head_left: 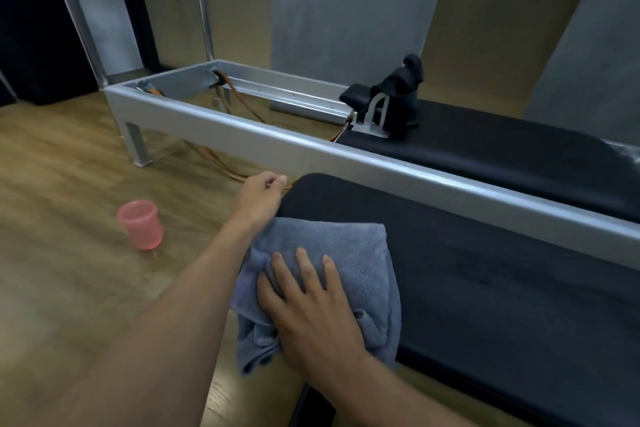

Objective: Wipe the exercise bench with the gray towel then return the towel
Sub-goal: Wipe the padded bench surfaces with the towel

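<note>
Wiping step, viewed from above the near end of the desk (485, 288), the dark padded exercise surface taken here as landmark. Nearest you, your right hand (311, 308) lies flat on the gray towel (356, 253), its fingers (308, 270) spread and pressing down rather than pinching. The towel sits bunched on the desk's near left corner, with one fold hanging off the left edge. Just beyond the towel, your left hand (259, 198) rests at the desk's far left corner, its fingers curled loosely over the rounded edge; whether they grip the padding cannot be told.

Judged from this pose, the wipe is in progress and only the corner is covered. The next move calls for you to sweep the towel rightward along the desk under steady palm pressure, gathering the hanging fold so it does not drag. The return of the towel is not yet due.

Left of the desk, on the wooden floor (69, 253), stands a pink cup (140, 224), translucent and upright; its contents cannot be made out. Behind the desk runs a silver metal frame (242, 135) with orange cords (225, 163) trailing inside, and a second black pad (502, 156) carrying a dark headrest block (398, 90).
</note>
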Tool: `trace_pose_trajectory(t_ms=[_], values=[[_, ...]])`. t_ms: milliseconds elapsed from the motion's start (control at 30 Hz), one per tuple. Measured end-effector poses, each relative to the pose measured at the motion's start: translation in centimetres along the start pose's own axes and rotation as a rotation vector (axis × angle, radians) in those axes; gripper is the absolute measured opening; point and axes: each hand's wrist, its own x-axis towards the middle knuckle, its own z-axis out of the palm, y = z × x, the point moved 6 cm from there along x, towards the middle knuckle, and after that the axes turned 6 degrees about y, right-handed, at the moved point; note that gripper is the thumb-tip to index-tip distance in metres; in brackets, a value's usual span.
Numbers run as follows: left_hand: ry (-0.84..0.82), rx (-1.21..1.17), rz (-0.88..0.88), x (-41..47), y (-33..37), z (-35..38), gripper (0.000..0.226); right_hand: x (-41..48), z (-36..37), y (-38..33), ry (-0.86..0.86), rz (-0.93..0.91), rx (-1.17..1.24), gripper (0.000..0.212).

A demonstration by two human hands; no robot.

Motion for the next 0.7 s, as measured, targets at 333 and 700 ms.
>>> trace_pose_trajectory(t_ms=[333,700], values=[[-0.17,0.277,0.139,0.3,0.2,2.5,0.033,3.6,1.0,-4.5,-0.04,-0.266,-0.372,0.06],[-0.361,0.465,0.022,2.5,-3.3,5.0,0.057,-9.2,-0.1,2.9,-0.039,-0.366,-0.389,0.048]])
